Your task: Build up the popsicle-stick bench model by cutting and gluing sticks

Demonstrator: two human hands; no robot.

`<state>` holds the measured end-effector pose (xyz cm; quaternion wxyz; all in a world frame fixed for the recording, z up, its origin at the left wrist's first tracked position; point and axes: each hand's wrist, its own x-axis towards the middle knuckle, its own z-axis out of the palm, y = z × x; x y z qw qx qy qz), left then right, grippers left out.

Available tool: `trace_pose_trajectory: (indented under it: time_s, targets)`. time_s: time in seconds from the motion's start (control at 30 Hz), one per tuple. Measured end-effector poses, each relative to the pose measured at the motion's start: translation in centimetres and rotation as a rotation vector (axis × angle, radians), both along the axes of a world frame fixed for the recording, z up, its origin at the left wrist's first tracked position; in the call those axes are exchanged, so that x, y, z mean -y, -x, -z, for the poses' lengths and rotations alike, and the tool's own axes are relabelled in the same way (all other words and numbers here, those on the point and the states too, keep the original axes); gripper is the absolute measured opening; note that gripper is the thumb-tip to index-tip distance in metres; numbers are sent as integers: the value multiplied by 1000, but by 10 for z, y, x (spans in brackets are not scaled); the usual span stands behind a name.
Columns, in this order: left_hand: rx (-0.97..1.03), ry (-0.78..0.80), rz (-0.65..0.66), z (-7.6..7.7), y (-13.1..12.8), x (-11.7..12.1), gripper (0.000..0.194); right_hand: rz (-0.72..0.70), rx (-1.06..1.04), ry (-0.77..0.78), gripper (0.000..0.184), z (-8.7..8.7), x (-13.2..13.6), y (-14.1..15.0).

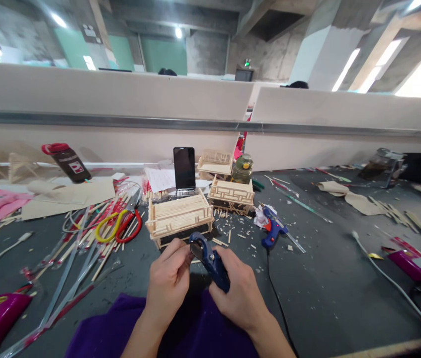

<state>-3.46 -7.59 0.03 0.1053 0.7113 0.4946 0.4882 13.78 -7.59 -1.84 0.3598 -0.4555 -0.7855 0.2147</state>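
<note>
My right hand (pixel 238 283) is wrapped round the handles of dark blue cutting pliers (pixel 212 263). Their jaws point up and left, close to the fingertips of my left hand (pixel 171 276). That hand is closed in a pinch; whatever it grips is too small or hidden to make out. Just beyond the hands stands a small stick-built model (pixel 180 216) with a slatted top and low railings. A second stick model (pixel 231 194) sits behind it to the right, and a third, paler one (pixel 215 164) stands farther back.
A blue glue gun (pixel 273 228) lies to the right, its cord running toward me. On the left are red and yellow scissors (pixel 119 226) among bundled sticks. A phone (pixel 184 169) stands upright, with a glass jar (pixel 242 171) behind. Wood scraps litter the dark table (pixel 322 283).
</note>
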Motion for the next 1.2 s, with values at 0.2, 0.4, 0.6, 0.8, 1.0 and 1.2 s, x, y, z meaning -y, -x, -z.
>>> trace_pose_trajectory:
  time_s: [0.2, 0.4, 0.6, 0.8, 1.0, 1.2]
  targets:
    - [-3, 13, -9, -1, -1, -3, 24, 101, 147, -106, 44, 4, -2, 2]
    - [68, -11, -42, -1, -11, -9, 24, 221, 194, -109, 33, -1, -4, 7]
    - [133, -11, -29, -7, -21, -14, 18, 165, 67, -56, 23, 0, -12, 2]
    - [203, 40, 21, -6, -26, -18, 15, 171, -155, -7, 8, 5, -13, -4]
    - [409, 179, 74, -4, -30, -16, 20, 254, -399, -21, 28, 5, -14, -9]
    - [513, 182, 117, -8, -27, -13, 19, 224, -96, -163, 54, 3, -9, -7]
